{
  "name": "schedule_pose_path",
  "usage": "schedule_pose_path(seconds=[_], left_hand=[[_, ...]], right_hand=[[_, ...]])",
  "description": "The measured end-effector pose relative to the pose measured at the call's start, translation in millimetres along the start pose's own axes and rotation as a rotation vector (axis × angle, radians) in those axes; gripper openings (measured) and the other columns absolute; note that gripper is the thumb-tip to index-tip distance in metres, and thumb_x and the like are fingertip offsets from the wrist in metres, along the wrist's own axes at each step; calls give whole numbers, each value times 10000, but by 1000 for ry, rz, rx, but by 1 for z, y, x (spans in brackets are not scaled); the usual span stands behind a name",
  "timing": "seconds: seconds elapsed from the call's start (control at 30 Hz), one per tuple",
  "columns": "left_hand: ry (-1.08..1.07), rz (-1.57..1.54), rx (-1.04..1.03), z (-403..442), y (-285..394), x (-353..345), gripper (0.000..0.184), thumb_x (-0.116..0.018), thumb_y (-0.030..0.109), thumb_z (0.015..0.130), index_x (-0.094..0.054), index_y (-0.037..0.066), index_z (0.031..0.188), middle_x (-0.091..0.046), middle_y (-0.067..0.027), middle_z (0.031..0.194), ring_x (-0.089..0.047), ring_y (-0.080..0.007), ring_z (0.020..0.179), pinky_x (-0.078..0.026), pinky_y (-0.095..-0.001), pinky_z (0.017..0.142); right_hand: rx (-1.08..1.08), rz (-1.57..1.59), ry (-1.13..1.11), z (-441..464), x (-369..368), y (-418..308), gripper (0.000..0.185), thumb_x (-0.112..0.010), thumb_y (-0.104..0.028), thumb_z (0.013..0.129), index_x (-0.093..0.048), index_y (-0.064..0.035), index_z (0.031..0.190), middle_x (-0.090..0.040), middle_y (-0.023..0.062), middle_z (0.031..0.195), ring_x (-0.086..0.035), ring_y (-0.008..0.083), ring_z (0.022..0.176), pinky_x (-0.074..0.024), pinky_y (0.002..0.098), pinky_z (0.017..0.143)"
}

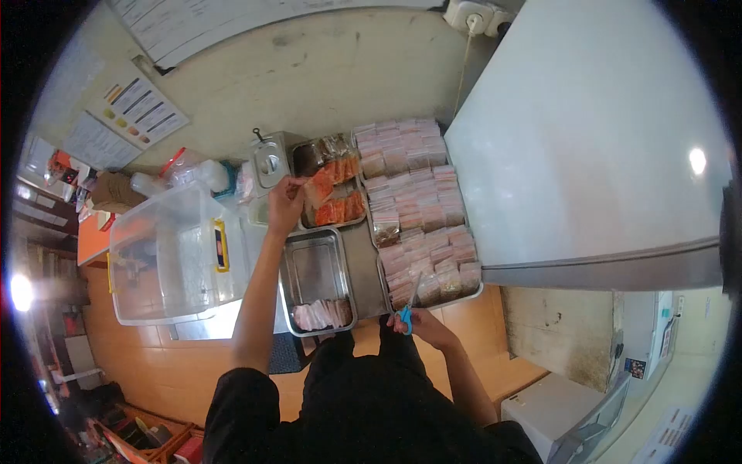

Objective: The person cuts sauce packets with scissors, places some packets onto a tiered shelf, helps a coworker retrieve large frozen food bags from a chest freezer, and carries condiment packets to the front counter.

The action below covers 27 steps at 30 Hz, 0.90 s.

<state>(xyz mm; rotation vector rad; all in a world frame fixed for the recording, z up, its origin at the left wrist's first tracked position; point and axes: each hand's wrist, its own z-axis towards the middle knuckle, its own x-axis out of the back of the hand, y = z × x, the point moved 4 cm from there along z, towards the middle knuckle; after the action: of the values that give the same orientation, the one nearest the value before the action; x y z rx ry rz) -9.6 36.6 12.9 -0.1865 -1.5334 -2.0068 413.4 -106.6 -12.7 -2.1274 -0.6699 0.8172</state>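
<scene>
My left hand [284, 207] reaches to the back tray and pinches a small clear packet with orange-red contents [318, 188]. More orange-red packets [340, 209] lie in that metal tray [357, 220], with dark brown packets [311, 157] behind them. My right hand [430, 328] is closed round blue-handled scissors [406, 315], their blades pointing away from me over the nearest full tray. In front of me sits a metal tray [315, 263] with a row of pale packets [321, 315] along its near end.
Three trays of small packets [415, 203] line the right side, beside a large white appliance [587, 147]. At left stands a clear plastic bin [166, 255] with a yellow-edged latch. A lidded steel container [270, 161] is against the wall.
</scene>
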Motion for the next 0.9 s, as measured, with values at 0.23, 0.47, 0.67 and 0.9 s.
schedule_pose_path(seconds=[0.23,0.47,0.67,0.9], left_hand=[[199,-1076,757,-105,39,16,307,-490,148,1010,-596,55,1283,-691,-48,1019,-663,-118,783,-542,-227,620],[81,-1828,1330,-280,-34,-88,308,-445,73,997,-556,-31,1265,-658,-137,1070,-701,-188,874,-632,-225,681],[-255,-1582,1451,-292,25,-90,262,-480,59,1007,-549,-67,1226,-639,-129,1078,-690,-207,933,-639,-265,772],[-440,-1216,1273,-287,65,-74,262,-492,101,1024,-527,-54,1233,-648,-135,1052,-710,-194,871,-637,-286,725]], right_hand=[[144,-81,44,12,-38,-26,325,-726,-322,927,-687,-39,1084,-689,45,1049,-624,137,993,-489,312,908],[138,72,175,16,-80,-9,316,-662,-348,970,-616,-54,1076,-627,98,1185,-636,197,1033,-520,347,887],[157,370,359,41,-85,0,452,-649,-366,979,-539,-39,1271,-626,105,1228,-647,205,1058,-540,363,884],[250,257,454,34,-89,-27,263,-683,-222,958,-543,-114,1153,-564,49,1257,-573,192,1166,-512,382,929]])
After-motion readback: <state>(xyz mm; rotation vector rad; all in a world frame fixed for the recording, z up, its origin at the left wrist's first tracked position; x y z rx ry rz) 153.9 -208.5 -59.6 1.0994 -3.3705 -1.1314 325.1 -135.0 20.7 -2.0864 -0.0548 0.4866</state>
